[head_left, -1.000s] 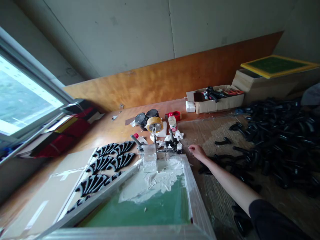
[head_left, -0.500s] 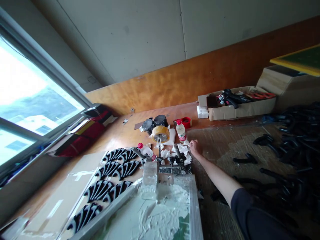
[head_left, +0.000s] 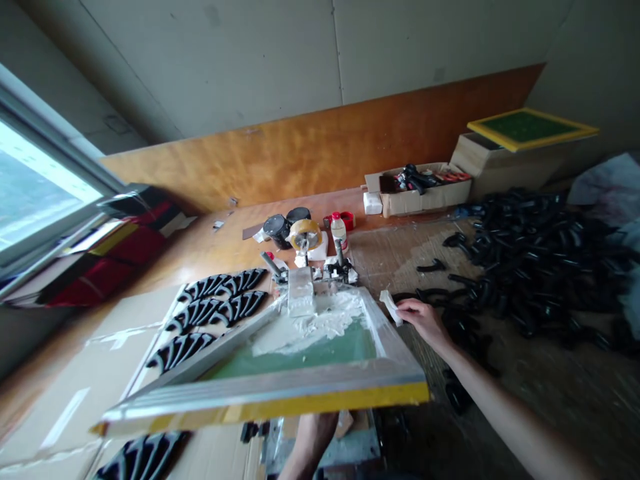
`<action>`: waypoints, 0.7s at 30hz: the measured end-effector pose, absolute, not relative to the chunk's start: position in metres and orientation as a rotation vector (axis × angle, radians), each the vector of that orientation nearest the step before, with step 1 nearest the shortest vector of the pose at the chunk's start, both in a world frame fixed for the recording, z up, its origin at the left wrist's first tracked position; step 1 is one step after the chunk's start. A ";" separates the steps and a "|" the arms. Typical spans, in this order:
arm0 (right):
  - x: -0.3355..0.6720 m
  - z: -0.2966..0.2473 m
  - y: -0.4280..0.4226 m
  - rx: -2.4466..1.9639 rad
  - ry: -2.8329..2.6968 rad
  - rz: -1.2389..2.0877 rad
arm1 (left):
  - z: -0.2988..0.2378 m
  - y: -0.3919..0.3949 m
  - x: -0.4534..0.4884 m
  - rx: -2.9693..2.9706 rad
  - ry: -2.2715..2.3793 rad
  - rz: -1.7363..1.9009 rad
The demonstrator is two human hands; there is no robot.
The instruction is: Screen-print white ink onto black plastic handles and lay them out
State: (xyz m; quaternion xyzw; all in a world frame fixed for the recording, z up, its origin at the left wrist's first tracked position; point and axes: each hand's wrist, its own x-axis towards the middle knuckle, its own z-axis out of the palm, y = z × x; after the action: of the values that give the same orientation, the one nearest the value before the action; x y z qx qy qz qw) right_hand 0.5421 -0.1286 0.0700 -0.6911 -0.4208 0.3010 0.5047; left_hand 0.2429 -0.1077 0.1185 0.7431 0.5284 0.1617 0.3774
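My right hand pinches a crumpled white tissue just right of the screen printing frame. The frame is tilted, its near edge lifted and wrapped in yellow tape. Pale ink is spread over the far part of its green mesh. Below the near edge, my left hand reaches in under the frame; its fingers are hidden. A metal base shows beneath. The frame's far end meets a clamp with a whitish, ink-smeared block resting there.
Rows of black curved parts lie on cardboard to the left. A large heap of black parts covers the right side. Behind the clamp stand a red-capped bottle, a tape roll and dark jars. An open carton sits farther back.
My right hand has come back from beside the bottle toward me, bringing the tissue. The frame's near edge and my left hand beneath it now show. The view has shifted.
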 end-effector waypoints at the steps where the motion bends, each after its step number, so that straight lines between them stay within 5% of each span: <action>1: 0.525 0.078 -0.146 -1.653 -1.041 0.740 | 0.117 -0.113 0.245 1.855 1.307 0.393; 10: 0.398 0.121 -0.204 -1.569 -1.140 0.921 | 0.117 -0.121 0.247 1.092 0.957 0.418; 21: 0.345 0.111 -0.194 -1.076 -0.205 1.065 | 0.094 -0.104 0.171 0.695 0.816 0.584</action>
State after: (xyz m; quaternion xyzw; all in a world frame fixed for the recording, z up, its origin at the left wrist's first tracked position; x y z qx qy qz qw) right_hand 0.3448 -0.1943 0.1114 -0.4873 -0.0930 0.4823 0.7220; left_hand 0.1713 -0.1038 0.0937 0.3263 0.3830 0.2741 0.8195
